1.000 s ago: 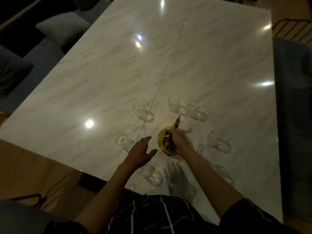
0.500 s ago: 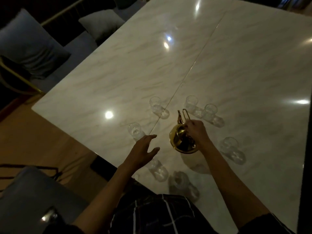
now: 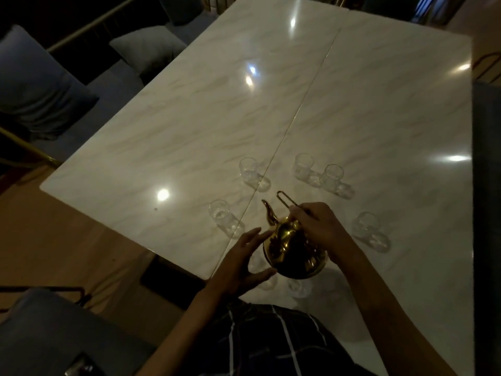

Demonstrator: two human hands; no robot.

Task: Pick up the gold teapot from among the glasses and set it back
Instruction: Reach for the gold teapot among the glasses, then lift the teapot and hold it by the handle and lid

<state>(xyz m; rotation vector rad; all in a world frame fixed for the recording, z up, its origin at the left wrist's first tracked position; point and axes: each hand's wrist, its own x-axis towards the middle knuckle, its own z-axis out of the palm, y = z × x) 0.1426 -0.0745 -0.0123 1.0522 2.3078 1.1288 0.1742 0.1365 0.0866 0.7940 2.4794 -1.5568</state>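
Note:
The gold teapot (image 3: 287, 244) hangs in the air above the near part of the white marble table (image 3: 206, 109), spout pointing away and to the left. My right hand (image 3: 317, 226) is shut on its thin wire handle. Beside the pot's left flank my left hand (image 3: 241, 263) is open, fingers spread, its fingertips close to the pot; whether they touch is unclear. Several clear glasses ring the spot, among them one at the left (image 3: 221, 214), one at the back (image 3: 305, 164) and one at the right (image 3: 366, 226). Two more glasses sit partly hidden under the pot.
A seam runs down the middle of the table. Dark cushioned chairs (image 3: 40, 85) stand at the left, another chair (image 3: 35, 329) at the near left, and a dark seat edge (image 3: 488, 185) at the right. The table's near-left corner borders a wooden floor (image 3: 67, 240).
My right hand has lifted the teapot off the table and brought it nearer to me. My left hand has moved in beside the pot. The view has shifted to the right.

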